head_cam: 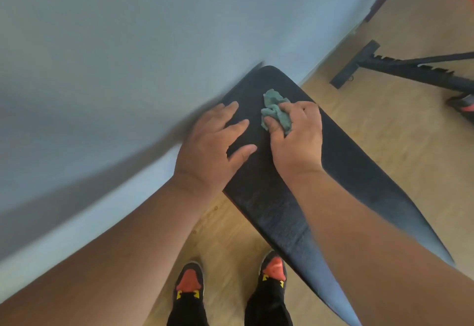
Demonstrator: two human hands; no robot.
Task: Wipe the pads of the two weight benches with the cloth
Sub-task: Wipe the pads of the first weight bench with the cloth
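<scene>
A black weight bench pad (277, 205) runs from the wall at centre down toward the lower right. My right hand (297, 138) grips a crumpled green cloth (275, 112) and presses it onto the far end of the pad. My left hand (213, 143) lies flat on the pad's left edge beside it, fingers straight and spread. The black frame of a second bench (400, 67) stands on the floor at the upper right; its pad is mostly out of view.
A pale blue wall (115, 56) fills the upper left, close against the pad's far end. Light wooden floor (372, 120) lies around the bench. My two black and red shoes (230, 279) stand by the pad's near edge.
</scene>
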